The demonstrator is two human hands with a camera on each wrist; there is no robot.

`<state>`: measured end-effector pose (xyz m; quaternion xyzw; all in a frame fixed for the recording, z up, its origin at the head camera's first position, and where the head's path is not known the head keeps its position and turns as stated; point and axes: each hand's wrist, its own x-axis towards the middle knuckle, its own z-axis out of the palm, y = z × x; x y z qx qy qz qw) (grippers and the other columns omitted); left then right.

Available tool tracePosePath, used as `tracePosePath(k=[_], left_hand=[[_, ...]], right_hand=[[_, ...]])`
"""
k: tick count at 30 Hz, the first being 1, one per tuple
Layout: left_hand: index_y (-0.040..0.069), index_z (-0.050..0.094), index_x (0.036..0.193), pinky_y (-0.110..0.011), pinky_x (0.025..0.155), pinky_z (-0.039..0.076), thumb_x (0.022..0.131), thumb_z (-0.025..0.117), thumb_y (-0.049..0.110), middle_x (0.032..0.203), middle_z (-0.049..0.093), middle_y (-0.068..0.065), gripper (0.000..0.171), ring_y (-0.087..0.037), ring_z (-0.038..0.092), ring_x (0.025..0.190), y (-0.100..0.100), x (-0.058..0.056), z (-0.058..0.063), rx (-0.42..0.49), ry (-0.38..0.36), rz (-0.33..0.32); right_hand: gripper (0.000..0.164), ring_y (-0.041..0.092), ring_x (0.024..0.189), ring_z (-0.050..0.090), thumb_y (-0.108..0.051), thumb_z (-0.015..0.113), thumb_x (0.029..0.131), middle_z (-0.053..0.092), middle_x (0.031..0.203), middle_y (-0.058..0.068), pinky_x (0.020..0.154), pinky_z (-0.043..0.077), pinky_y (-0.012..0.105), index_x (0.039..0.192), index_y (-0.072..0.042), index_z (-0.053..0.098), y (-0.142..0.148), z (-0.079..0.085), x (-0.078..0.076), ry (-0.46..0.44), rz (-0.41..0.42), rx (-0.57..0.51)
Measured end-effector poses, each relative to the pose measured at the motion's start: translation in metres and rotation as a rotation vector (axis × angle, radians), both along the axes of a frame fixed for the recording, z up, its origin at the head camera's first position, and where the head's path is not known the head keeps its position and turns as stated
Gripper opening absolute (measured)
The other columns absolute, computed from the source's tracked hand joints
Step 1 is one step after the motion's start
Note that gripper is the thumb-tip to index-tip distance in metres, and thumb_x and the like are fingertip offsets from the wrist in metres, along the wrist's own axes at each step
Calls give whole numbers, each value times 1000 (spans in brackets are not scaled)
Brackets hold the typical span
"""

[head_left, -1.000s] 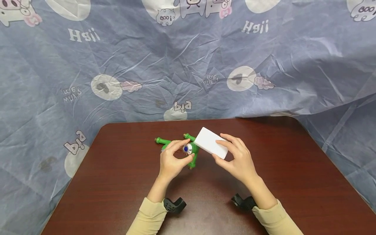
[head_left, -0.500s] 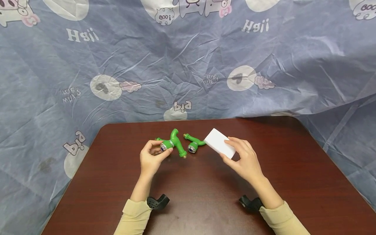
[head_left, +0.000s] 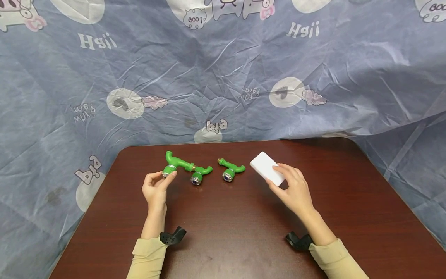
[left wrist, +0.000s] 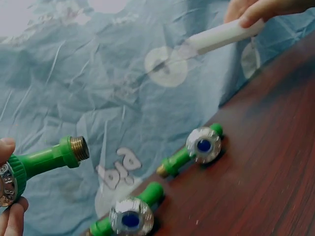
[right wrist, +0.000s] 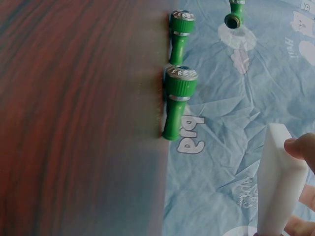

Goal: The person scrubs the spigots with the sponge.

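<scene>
My left hand [head_left: 155,190] pinches the knob end of a green faucet [head_left: 177,161] and holds it raised at the left; its brass-threaded inlet [left wrist: 78,148] points right in the left wrist view. A white block [head_left: 267,169], plain and rectangular like a sponge, is gripped by my right hand [head_left: 294,190] between thumb and fingers, above the table. Two more green faucets lie between the hands: one faucet [head_left: 201,174] just right of the held one, partly covered by it, and another faucet [head_left: 231,170] near the middle. Both have silver knobs with blue centres.
The dark red-brown wooden table [head_left: 223,232] has rounded far corners. Behind it hangs a wrinkled blue-grey cloth [head_left: 195,77] printed with cartoon figures. Black camera mounts [head_left: 173,235] sit on both wrists.
My left hand has carried the faucet leftward and turned it, away from the white block. My right hand has shifted slightly right with the block. The other two faucets stay put.
</scene>
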<state>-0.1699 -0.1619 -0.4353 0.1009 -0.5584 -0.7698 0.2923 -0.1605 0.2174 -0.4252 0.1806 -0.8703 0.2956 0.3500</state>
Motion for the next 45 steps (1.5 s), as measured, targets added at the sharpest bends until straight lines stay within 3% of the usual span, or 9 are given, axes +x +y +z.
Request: tracePosePath(k=[3, 7, 9, 13, 16, 20, 30, 39, 45], left_hand=[[-4, 57, 91, -26, 62, 56, 62, 84, -5, 84, 60, -8, 40, -15, 66, 67, -15, -13, -28, 60, 71, 17], [-4, 55, 91, -33, 62, 57, 56, 89, -1, 85, 59, -13, 49, -20, 68, 68, -34, -33, -67, 123, 94, 43], [-5, 53, 91, -35, 64, 57, 53, 91, 3, 86, 58, -15, 54, -21, 68, 69, -37, -36, -74, 130, 64, 66], [0, 53, 88, -32, 63, 57, 55, 91, 5, 85, 58, -13, 50, -18, 66, 70, -35, -30, -72, 123, 3, 91], [1, 52, 87, -27, 63, 56, 62, 87, 1, 84, 57, -10, 43, -13, 65, 68, -27, -20, -60, 90, -67, 109], [-6, 49, 91, -25, 63, 56, 67, 82, -4, 86, 52, -11, 41, -10, 63, 65, -19, -10, -46, 52, -157, 129], [1, 51, 89, -23, 63, 56, 68, 82, 0, 86, 54, -9, 37, -8, 63, 65, -18, -10, -50, -7, -249, 150], [-3, 50, 94, -20, 62, 55, 69, 82, 2, 92, 52, -11, 41, -7, 60, 68, -18, -8, -49, -51, -305, 164], [-2, 56, 92, -12, 59, 50, 65, 87, 11, 90, 59, -10, 43, -6, 56, 72, -17, -9, -49, -168, -358, 239]], right_hand=[[46, 31, 97, 54, -25, 81, 69, 62, 114, 11, 71, 44, 44, 110, -8, 66, 2, -4, -2, -11, -32, -8], [46, 32, 97, 54, -27, 80, 70, 62, 114, 11, 73, 44, 46, 109, -7, 67, 6, -10, -5, -41, -71, -12], [46, 33, 97, 54, -29, 80, 71, 61, 114, 12, 73, 44, 46, 110, -7, 66, 8, -13, -6, -72, -91, -10], [45, 35, 100, 53, -31, 78, 74, 60, 116, 13, 76, 44, 48, 111, -8, 66, 12, -19, -7, -146, -131, 2], [45, 35, 100, 53, -32, 77, 76, 60, 116, 14, 76, 43, 49, 112, -7, 65, 14, -22, -7, -189, -143, 5], [45, 37, 101, 52, -32, 76, 78, 59, 117, 16, 78, 43, 51, 113, -6, 65, 16, -27, -9, -233, -138, -1], [46, 39, 101, 51, -32, 74, 80, 57, 118, 20, 80, 41, 52, 114, -5, 63, 22, -42, -14, -319, -158, -8], [46, 41, 99, 51, -32, 74, 80, 57, 117, 21, 80, 41, 53, 114, -4, 63, 24, -48, -15, -327, -167, 18], [46, 42, 100, 50, -32, 74, 80, 56, 117, 21, 81, 41, 52, 114, -4, 63, 25, -50, -16, -325, -175, 31]])
